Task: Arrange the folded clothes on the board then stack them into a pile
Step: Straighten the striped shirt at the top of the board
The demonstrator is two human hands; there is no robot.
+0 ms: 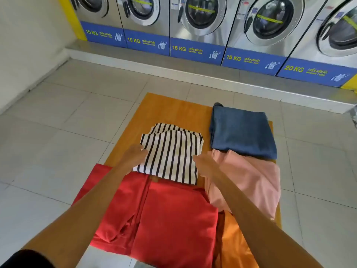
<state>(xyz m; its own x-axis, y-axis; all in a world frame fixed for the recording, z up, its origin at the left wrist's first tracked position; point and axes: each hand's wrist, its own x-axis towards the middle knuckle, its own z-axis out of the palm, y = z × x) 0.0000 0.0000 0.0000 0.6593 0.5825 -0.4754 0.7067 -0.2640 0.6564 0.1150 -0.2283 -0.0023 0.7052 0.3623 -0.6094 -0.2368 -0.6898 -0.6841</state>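
Nearest the camera, a red folded garment (164,219) covers the near left corner of the wooden board (170,107) and overhangs its left edge. Beside it at the near right corner lies an orange folded garment (235,244), partly cut off by the frame. A pink folded garment (249,180) sits along the right edge, its near end resting on the orange one.

Mid-board: a black-and-white striped folded shirt (172,153) lies left of centre, its near edge just overlapping the red garment. The left hand (134,156) is at the shirt's left edge and the right hand (205,165) at its right edge, both touching cloth. The fingers look curled as if pinching the edges, but motion blur prevents confirming a closed grip; neither hand is flat and open.

Far right corner: a blue folded garment (242,130), its near edge touching or slightly over the pink one. The far left corner of the board is bare.

Beyond the board: tiled floor (67,113) and a row of washing machines (202,22).

Progress judgement: arranging appears nearly done, with five folded items spread on the board, the striped shirt being squared or picked up. No pile exists yet; the whole stacking stage remains.
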